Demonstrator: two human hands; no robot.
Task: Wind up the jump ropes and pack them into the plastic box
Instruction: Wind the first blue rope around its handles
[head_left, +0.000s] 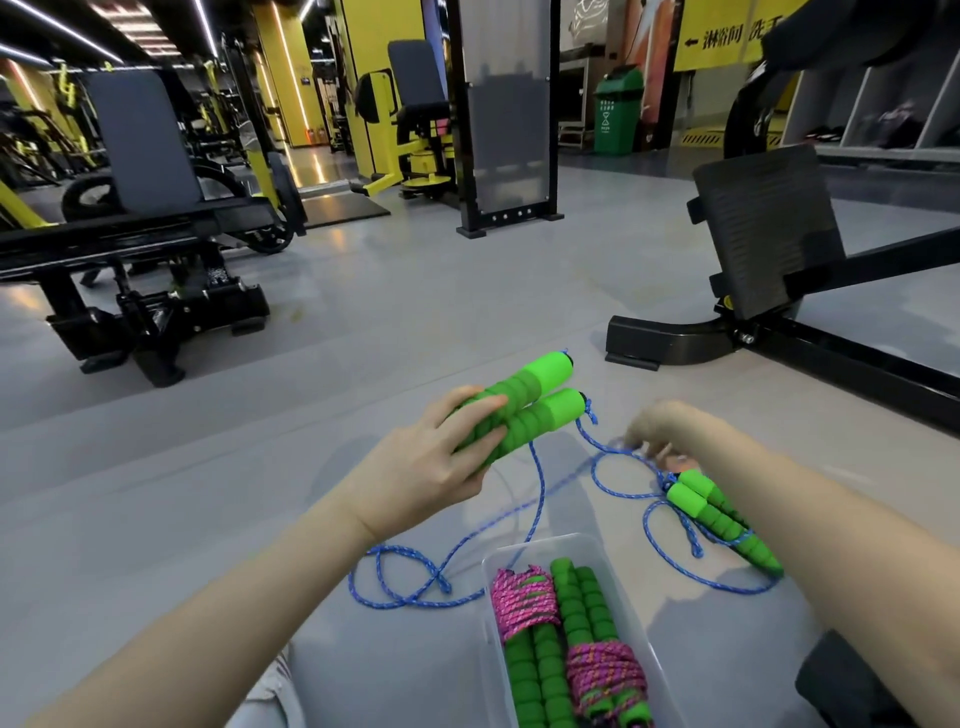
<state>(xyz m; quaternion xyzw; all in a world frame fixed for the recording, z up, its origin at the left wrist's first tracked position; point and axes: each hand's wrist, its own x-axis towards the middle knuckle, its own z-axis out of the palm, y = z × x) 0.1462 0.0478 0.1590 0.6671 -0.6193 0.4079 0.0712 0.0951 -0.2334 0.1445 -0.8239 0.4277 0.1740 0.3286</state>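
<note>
Left hand (426, 467) is up off the floor (208, 467), with its fingers and thumb wrapped round a pair of green foam handles (524, 410) held side by side. The capped ends of the handles point away and to the right. A blue rope (537, 499) hangs from those ends. One strand drops past the wrist to loose loops on the floor left of the plastic box (540, 543), and another runs right towards the right hand (660, 431).

That hand is low over the floor and blurred. Its fingers curl down onto the blue rope, but I cannot tell whether they pinch it or only touch it.

Just right of it, a second pair of green handles (722, 519) lies on the floor with blue cord looped around it.

The clear plastic box sits near, between the forearms. It holds two wound pink ropes (522, 597) with green handles, lying side by side.
</note>
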